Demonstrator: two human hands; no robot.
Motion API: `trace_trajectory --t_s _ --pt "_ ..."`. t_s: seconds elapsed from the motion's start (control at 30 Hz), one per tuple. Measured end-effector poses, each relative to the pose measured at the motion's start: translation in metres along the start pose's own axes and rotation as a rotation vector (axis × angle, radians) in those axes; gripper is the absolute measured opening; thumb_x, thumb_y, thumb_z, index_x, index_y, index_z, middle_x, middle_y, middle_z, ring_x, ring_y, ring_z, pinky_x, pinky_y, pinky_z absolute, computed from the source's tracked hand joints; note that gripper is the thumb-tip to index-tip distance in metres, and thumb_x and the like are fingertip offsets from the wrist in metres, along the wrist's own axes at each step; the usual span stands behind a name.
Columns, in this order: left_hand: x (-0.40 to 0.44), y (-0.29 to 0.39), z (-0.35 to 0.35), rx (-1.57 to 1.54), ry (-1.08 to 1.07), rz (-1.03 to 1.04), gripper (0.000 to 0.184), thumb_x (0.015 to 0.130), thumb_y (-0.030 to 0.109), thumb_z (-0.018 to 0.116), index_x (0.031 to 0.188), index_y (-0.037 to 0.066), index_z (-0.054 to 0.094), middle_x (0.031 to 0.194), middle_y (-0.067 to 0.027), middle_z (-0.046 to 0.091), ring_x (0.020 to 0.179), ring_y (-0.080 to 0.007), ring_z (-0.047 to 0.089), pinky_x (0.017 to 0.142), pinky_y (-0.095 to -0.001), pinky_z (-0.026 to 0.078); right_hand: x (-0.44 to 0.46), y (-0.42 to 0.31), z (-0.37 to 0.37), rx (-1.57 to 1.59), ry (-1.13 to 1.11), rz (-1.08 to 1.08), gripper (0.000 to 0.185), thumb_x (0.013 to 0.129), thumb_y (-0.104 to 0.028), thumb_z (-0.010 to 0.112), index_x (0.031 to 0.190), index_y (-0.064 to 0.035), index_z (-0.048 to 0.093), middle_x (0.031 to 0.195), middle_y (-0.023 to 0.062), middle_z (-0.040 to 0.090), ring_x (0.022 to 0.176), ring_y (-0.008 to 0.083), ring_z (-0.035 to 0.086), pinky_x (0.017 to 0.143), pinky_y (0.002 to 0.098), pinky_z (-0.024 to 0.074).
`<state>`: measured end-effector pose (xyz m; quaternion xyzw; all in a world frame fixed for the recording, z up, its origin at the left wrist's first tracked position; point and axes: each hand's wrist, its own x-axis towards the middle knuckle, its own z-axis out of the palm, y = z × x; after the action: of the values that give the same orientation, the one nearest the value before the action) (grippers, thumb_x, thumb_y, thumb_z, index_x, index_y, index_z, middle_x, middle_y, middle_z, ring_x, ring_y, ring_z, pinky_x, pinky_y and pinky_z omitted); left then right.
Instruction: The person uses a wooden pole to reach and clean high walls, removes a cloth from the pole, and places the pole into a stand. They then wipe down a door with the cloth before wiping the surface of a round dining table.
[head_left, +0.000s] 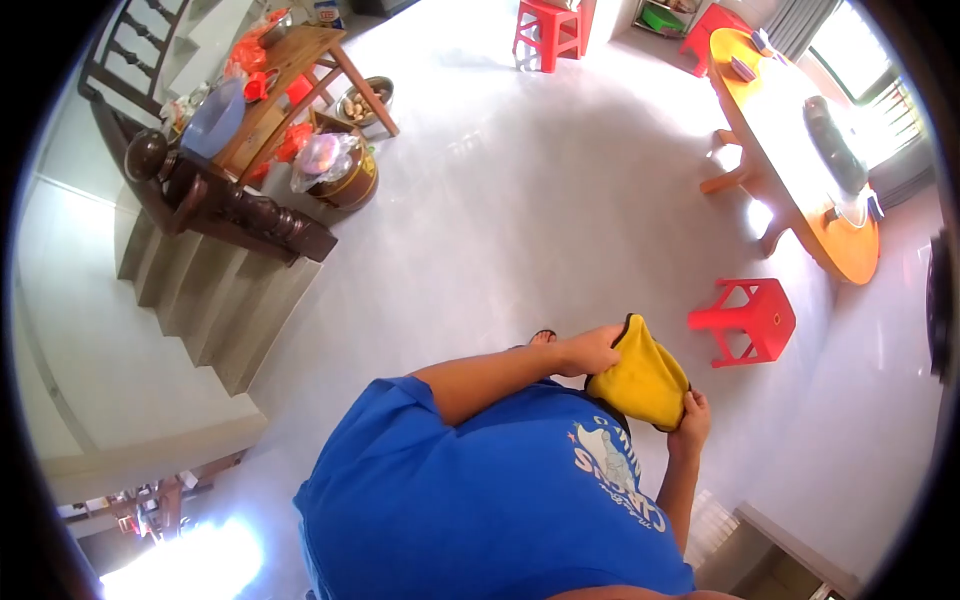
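Observation:
In the head view, a yellow cloth (pixel 640 378) with a dark edge is stretched between my two hands, in front of my blue shirt. My left hand (pixel 590 351) is closed on its upper left edge, fingers pinching the border. At the opposite lower right corner, my right hand (pixel 690 420) grips the cloth between thumb and fingers. The cloth hangs slightly slack and its underside is hidden. Part of a foot in a dark sandal (pixel 543 337) shows beyond my left forearm.
A red plastic stool (pixel 750 322) stands to the right, near a long wooden table (pixel 740 100). Stairs with a dark carved railing (pixel 230 215) rise at the left, beside a wooden table (pixel 270 100) holding a blue basin (pixel 215 118). Another red stool (pixel 550 30) stands far ahead.

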<state>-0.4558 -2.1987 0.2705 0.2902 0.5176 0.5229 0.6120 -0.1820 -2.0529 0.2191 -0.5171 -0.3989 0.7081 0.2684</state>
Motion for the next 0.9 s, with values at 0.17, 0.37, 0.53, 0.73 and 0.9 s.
trace_trajectory --t_s 0.17,0.37,0.53,0.73,0.9 --pt "0.094 0.015 -0.021 -0.032 -0.069 -0.014 0.056 0.081 -0.006 0.045 0.137 0.000 0.047 0.119 -0.0108 0.063 0.108 -0.0178 0.059 0.094 -0.0321 0.048 0.060 -0.042 0.001 0.010 -0.015 -0.015 0.020 0.100 -0.008 0.053 0.115 0.0038 0.054 0.107 0.0135 0.064 0.095 0.0233 0.066 0.088 0.0364 0.0546" --pt "0.166 0.040 -0.033 0.004 -0.092 -0.119 0.055 0.081 -0.003 0.047 0.137 -0.002 0.047 0.119 -0.0125 0.063 0.106 -0.0205 0.061 0.092 -0.0330 0.050 0.125 -0.037 -0.005 0.028 0.054 0.077 0.021 0.098 -0.007 0.054 0.115 0.0052 0.056 0.104 0.0129 0.065 0.093 0.0230 0.065 0.085 0.0362 0.0548" --pt "0.253 0.036 -0.036 0.004 0.038 -0.240 0.057 0.081 -0.001 0.051 0.138 -0.002 0.046 0.121 -0.0141 0.061 0.106 -0.0226 0.062 0.094 -0.0346 0.051 0.193 -0.093 0.010 -0.006 0.068 0.049 0.019 0.095 -0.008 0.058 0.109 0.0044 0.062 0.099 0.0120 0.065 0.089 0.0207 0.064 0.080 0.0326 0.0534" --pt "0.364 0.108 -0.037 0.023 0.008 -0.214 0.054 0.083 0.000 0.052 0.137 0.000 0.046 0.122 -0.0132 0.061 0.113 -0.0244 0.060 0.099 -0.0361 0.049 0.308 -0.164 0.020 0.050 0.115 -0.043 0.018 0.091 -0.005 0.059 0.107 0.0024 0.062 0.093 0.0082 0.065 0.084 0.0166 0.062 0.075 0.0299 0.0515" --pt "0.477 0.167 -0.023 0.051 -0.029 -0.090 0.053 0.084 -0.001 0.052 0.137 0.000 0.046 0.123 -0.0119 0.061 0.114 -0.0232 0.060 0.101 -0.0348 0.047 0.404 -0.240 -0.003 -0.012 0.090 -0.117 0.017 0.090 -0.004 0.058 0.106 0.0005 0.062 0.093 0.0067 0.064 0.084 0.0146 0.060 0.075 0.0294 0.0503"
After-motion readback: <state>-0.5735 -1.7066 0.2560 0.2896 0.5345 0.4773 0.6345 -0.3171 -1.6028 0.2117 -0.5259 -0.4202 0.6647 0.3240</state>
